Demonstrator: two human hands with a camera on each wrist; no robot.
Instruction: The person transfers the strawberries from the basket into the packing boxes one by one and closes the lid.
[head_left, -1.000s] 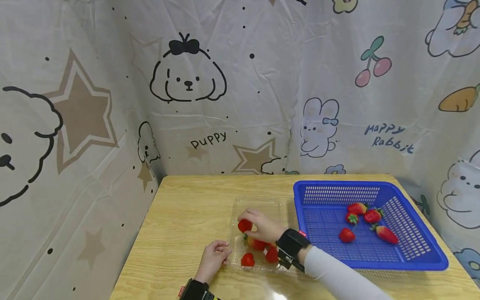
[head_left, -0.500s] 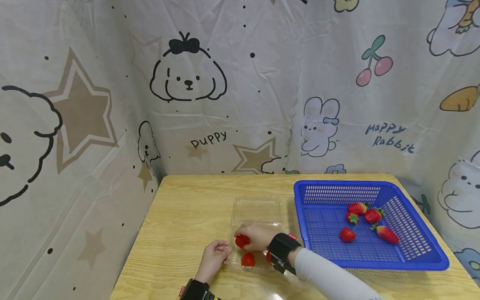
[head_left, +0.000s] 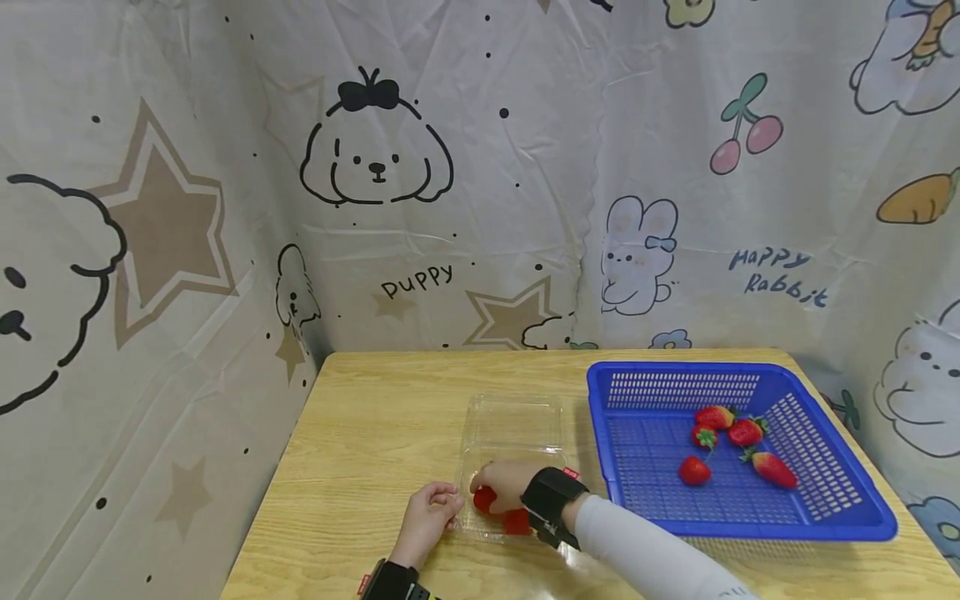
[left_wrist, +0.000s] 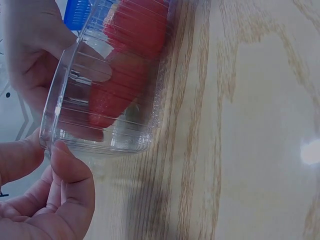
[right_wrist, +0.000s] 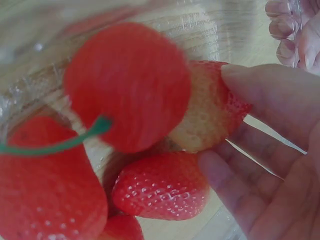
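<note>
A clear plastic clamshell box [left_wrist: 125, 142] holds several red strawberries, its lid [head_left: 516, 419] folded back on the table. My left hand [head_left: 429, 512] pinches the left rim of the box between thumb and fingers. Inside the near part of the box, my right hand [head_left: 506, 485] grips a strawberry [head_left: 483, 500]. The right wrist view has the thumb against this red and pale strawberry [right_wrist: 205, 112], with a fingertip at a second strawberry [right_wrist: 162, 186]. Close to that camera is a round red fruit [right_wrist: 127, 85] with a thin green stem. The right forearm hides part of the box.
A blue perforated basket [head_left: 742, 529] stands right of the box, with several strawberries [head_left: 772, 469] in it. Both rest on a wooden table [head_left: 360, 433]. A printed curtain [head_left: 465, 208] hangs behind and along the left side.
My right hand has come down toward the near end of the box with the strawberry. A strawberry at the front has shifted right. The left hand stays at the rim.
</note>
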